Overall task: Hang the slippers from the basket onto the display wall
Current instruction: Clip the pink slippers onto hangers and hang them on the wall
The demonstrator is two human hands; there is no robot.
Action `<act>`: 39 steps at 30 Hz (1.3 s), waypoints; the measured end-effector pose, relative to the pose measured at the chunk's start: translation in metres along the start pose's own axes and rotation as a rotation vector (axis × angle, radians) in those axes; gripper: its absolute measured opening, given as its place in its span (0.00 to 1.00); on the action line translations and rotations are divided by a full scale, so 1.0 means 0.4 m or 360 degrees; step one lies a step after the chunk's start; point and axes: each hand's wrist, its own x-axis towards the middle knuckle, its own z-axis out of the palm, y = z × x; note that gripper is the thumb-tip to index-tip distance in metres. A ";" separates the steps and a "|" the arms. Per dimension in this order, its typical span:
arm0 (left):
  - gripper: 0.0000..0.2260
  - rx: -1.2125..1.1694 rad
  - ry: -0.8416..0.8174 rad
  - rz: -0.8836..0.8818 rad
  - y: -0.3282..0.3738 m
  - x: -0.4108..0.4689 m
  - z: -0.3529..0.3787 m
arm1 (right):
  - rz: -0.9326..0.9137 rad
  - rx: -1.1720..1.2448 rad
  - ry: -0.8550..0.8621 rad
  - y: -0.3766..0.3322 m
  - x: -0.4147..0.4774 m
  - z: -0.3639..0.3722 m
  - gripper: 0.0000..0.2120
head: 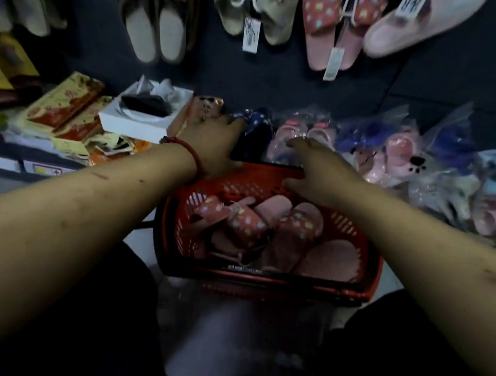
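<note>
Near edge: a pale blurred shape lies between dark clothing; I cannot tell what it is.
Basket: one, red plastic with slotted walls, in the middle just beyond the lap; both forearms cross above it.
Slippers: in the basket, piled loosely. They are pink, open-toed, with reddish straps printed with small pale shapes. At least four show; one at the right lies with its ribbed side up. The pile overlaps, so the exact count is unclear.
Left hand: over the basket's far left rim, reaching far. The grip is spread, fingers straight, and holds nothing. The fingertips reach a dark blue bagged pair; whether they touch it is too blurred to tell.
Red bracelet: one, on the left wrist.
Right hand: over the far rim, right of the left hand. The grip is loose and spread, with nothing in it.
Bagged slippers: a row in clear plastic beyond the basket, running right, pink and blue; the glare hides their number.
White box: one, far left, open, with something black inside; printed cartons lie left of it.
Display wall: dark, farthest.
Hanging there, cut off by the top edge: a beige pair, a cream pair, a pink dotted pair and one pale pink slipper at the right. More at the far left are blurred.
</note>
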 end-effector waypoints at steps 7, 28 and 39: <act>0.35 -0.0013 -0.0233 0.0132 0.021 -0.023 0.167 | 0.0041 0.0130 -0.0289 0.057 -0.041 0.131 0.40; 0.51 -0.0608 -0.0960 -0.0429 -0.107 -0.021 0.460 | 0.0237 0.0732 -0.0783 -0.025 0.103 0.411 0.18; 0.31 -0.0814 -0.0240 -0.0311 -0.102 -0.016 0.350 | 0.0637 0.1338 -0.0311 -0.057 0.111 0.328 0.03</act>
